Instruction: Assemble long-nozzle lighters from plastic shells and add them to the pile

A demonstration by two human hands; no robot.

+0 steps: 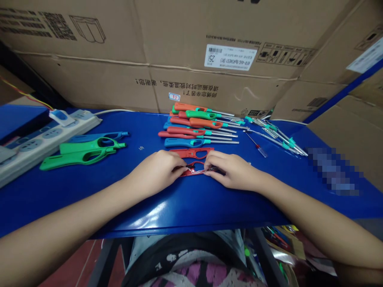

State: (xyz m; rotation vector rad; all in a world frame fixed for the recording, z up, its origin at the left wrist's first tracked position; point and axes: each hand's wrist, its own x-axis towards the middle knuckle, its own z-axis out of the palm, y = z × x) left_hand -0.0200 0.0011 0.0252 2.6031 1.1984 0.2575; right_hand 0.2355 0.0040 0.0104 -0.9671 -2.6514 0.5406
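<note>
A red lighter handle half (188, 173) lies hollow side up in front of me, between my hands. A thin white wire (196, 172) crosses it from fingertip to fingertip. My left hand (161, 170) is closed in a pinch on the wire's left end, beside a small dark part. At the other end, my right hand (231, 170) pinches the wire, with something dark partly hidden under its fingers. Just behind them rests a second red handle half (190, 153). Farther back lies a pile of assembled lighters (182, 142) in blue, red, orange and green.
Green handle halves (80, 157) and a blue one lie left, near a white power strip (44, 137). Small metal pins (141, 148) sit nearby. Metal lighter tubes (278, 135) and a small screwdriver (261, 150) lie right. A cardboard wall (113, 79) closes the back.
</note>
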